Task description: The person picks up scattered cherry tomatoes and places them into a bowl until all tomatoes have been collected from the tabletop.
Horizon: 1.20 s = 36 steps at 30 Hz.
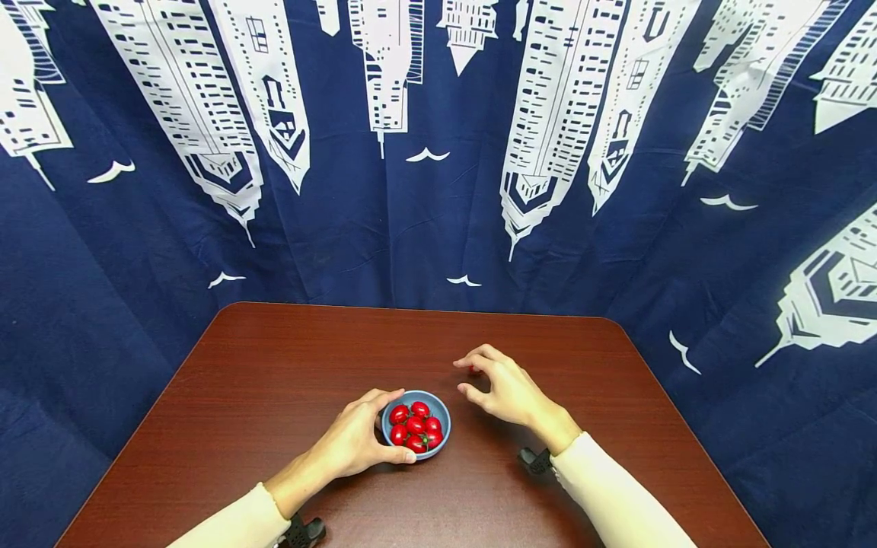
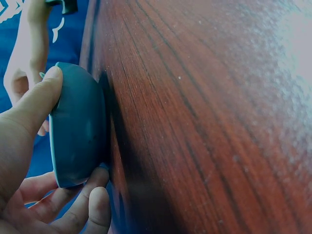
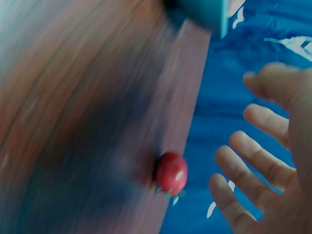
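A small blue bowl (image 1: 445, 415) holds several red cherry tomatoes (image 1: 415, 425). My left hand (image 1: 356, 438) grips the bowl from its left side, with the thumb at the near rim and the fingers round the far side. In the left wrist view the thumb lies on the rim of the bowl (image 2: 78, 126), with fingers against the opposite wall. To the right of the bowl, my right hand (image 1: 507, 388) hovers over the table with fingers spread and nothing held. One loose cherry tomato (image 3: 171, 173) lies under that hand, mostly hidden by its fingers in the head view.
The brown wooden table (image 1: 329, 350) has rounded far corners. Behind and beside it hangs a dark blue cloth (image 1: 425, 221) printed with white buildings and birds. A black wrist camera (image 1: 534, 460) sits under the right wrist, and another (image 1: 304, 531) under the left.
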Each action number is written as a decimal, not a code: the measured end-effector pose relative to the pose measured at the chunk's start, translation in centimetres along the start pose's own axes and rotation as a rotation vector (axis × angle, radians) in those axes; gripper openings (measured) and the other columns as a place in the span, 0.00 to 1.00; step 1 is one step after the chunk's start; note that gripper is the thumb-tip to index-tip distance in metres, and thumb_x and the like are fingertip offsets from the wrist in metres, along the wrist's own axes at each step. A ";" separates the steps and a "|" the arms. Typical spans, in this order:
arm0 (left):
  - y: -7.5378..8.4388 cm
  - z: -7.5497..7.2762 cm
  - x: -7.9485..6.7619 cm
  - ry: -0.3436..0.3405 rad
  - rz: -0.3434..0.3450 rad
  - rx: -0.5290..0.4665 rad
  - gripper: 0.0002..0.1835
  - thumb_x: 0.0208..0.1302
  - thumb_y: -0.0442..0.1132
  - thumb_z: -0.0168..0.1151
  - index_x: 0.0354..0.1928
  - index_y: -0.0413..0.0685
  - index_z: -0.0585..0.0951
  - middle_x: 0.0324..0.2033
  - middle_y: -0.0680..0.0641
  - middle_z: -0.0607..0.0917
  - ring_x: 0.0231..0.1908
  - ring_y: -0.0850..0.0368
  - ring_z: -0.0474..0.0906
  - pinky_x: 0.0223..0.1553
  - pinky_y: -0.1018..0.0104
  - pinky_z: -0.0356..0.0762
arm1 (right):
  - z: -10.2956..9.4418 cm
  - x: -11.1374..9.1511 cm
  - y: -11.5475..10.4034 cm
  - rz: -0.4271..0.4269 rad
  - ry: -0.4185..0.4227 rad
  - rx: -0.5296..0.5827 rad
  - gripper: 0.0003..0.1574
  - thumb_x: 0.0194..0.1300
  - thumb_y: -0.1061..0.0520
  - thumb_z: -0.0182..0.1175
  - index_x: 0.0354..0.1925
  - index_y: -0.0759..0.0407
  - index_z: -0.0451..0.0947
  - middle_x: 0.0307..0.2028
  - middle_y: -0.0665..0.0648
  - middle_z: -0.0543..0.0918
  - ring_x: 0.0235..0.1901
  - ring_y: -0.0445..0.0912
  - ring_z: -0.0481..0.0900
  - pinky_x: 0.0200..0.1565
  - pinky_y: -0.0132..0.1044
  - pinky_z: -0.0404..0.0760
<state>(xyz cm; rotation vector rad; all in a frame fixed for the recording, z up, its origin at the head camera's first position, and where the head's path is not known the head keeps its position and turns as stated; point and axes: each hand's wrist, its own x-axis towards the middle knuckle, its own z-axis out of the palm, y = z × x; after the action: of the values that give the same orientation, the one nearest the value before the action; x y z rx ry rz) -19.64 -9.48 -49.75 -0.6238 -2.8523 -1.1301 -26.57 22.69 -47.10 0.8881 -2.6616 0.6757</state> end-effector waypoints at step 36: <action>0.1 -0.1 0.0 -0.002 -0.002 0.014 0.59 0.48 0.60 0.98 0.81 0.46 0.82 0.65 0.51 0.90 0.52 0.59 0.82 0.57 0.60 0.86 | 1.0 0.4 2.1 -0.088 0.017 -0.039 0.19 0.67 0.66 0.83 0.54 0.62 0.90 0.44 0.55 0.91 0.34 0.40 0.83 0.39 0.32 0.86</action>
<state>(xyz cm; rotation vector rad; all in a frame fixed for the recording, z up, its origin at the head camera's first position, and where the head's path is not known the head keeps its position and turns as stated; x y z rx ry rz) -19.63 -9.46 -49.56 -0.6224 -2.8604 -1.1096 -28.26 23.44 -48.47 0.9781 -2.5945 0.6066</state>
